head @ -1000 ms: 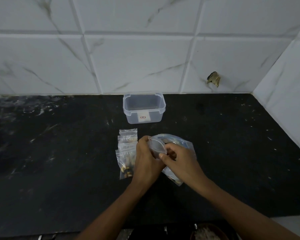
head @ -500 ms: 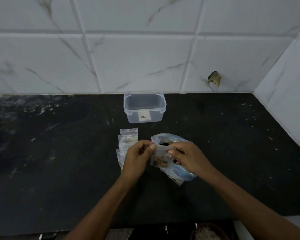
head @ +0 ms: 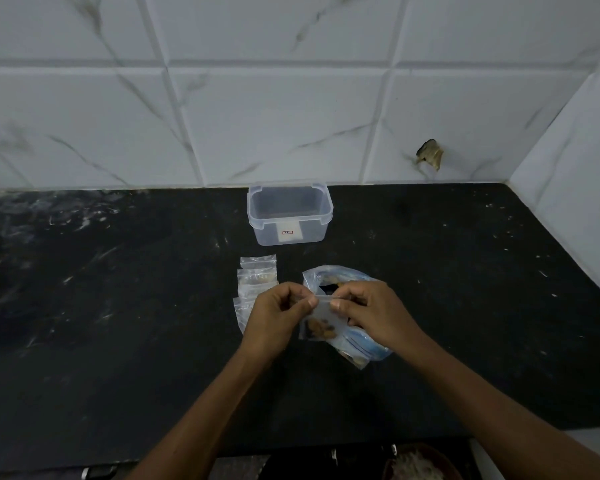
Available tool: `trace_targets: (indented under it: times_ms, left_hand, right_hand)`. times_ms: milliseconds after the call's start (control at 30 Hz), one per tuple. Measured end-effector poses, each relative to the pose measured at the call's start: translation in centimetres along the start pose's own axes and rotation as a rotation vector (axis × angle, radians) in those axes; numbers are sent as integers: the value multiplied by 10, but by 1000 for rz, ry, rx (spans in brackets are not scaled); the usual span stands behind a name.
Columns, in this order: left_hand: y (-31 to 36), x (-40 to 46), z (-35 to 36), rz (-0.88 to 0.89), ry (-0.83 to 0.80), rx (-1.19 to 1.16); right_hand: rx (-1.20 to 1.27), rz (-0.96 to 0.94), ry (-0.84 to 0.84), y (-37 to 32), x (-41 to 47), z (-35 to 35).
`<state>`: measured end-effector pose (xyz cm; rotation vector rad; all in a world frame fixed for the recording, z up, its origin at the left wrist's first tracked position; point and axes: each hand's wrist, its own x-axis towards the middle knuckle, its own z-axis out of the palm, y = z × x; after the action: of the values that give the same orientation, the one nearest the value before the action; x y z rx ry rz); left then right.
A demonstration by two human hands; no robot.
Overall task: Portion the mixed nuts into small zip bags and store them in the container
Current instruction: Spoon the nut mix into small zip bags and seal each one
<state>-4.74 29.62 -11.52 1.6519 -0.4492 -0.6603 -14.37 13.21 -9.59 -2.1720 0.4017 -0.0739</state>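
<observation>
Both hands pinch the top edge of a small clear zip bag [head: 321, 320] with nuts in its bottom: left hand [head: 274, 318] on the left corner, right hand [head: 371, 315] on the right. It hangs above the black countertop [head: 118, 306], in front of the large clear blue-zip nut bag [head: 354, 344]. Small clear filled bags [head: 255, 282] lie left of it; the open clear plastic container [head: 290, 216] sits near the wall.

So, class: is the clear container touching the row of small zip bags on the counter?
Apart. The head view shows bare black counter between the container and the nearest small zip bags.
</observation>
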Motion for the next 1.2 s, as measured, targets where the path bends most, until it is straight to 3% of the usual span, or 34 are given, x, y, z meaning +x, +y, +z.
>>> trace_targets:
  times_ms: [500,1067,1200]
  left_hand:
    - [10,1,-2,28,-8,119]
    - [6,-8,-15,22,-133,280]
    - [-1,-16,-17,18,-127,315]
  right_hand:
    - [-39,-46,3,-9,5,6]
    - [15,-16,-60,-13,-1,12]
    - [-70,-45,-91,-13,-8,15]
